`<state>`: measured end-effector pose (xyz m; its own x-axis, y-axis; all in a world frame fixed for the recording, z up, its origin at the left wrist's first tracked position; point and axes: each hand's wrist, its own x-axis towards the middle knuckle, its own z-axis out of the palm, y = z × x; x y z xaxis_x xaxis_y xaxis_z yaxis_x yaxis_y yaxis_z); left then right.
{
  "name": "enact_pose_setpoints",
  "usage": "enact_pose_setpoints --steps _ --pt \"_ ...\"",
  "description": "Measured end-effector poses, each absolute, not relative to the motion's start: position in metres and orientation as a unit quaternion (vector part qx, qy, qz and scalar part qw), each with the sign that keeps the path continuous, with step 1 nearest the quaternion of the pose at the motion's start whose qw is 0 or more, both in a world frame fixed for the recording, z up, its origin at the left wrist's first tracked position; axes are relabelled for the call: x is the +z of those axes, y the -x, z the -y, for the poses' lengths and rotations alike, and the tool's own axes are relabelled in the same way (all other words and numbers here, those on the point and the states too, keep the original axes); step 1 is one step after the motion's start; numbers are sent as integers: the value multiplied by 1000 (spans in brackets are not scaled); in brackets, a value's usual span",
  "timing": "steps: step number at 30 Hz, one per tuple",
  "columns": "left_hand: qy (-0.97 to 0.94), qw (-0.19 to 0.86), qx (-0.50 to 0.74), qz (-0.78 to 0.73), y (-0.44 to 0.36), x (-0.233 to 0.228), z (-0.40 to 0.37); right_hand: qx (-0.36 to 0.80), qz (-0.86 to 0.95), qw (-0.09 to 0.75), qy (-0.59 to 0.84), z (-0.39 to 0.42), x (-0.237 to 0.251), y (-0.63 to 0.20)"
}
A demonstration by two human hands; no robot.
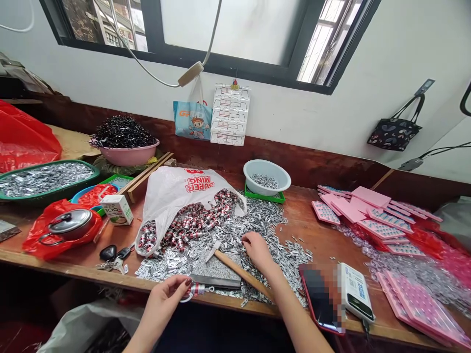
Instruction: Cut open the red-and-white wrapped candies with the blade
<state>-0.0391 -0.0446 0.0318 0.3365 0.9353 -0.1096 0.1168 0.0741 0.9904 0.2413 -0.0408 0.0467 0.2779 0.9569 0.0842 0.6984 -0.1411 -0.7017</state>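
The left hand [167, 293] has its fingers closed on 1 small red-and-white cylinder [196, 289], held at the table's [73, 260] near edge beside a grey block [215, 269]. The right hand [257, 249] lies fingers spread, gripping nothing, on the heap of small metal pieces [265, 220], just past the hammer [235, 268] resting on the block. The heap reaches the edge, so I judge a sweeping wrist could push pieces off, or nudge the phone [319, 299] overhanging there
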Motion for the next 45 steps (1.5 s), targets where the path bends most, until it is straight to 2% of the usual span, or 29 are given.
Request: enact_pose_setpoints --steps 6,11,13,15,18,21,24,30,34,39,45 --pt "-525 610 333 -491 49 31 35 166 601 271 734 25 28 -246" --pt "-509 630 314 -496 53 26 30 165 599 298 725 45 23 -247" --pt "-512 630 306 -498 55 24 27 183 580 339 718 54 25 -244" --pt "-523 621 299 -501 57 21 24 291 520 438 673 63 29 -235" --pt "-540 609 287 -504 58 19 19 551 357 572 492 74 39 -216" --pt "-547 606 275 -507 59 19 17 684 251 587 354 82 47 -196" --pt "-542 614 269 -506 58 21 16 717 207 590 307 87 51 -184" --pt "-533 627 249 -511 56 24 15 717 221 588 301 91 51 -182" --pt "-531 630 237 -514 54 27 13 681 314 551 365 81 49 -179" --pt "-512 642 224 -525 52 27 8 587 476 449 478 52 35 -150" --pt "-508 653 225 -514 53 26 6 374 687 330 529 31 28 -117"
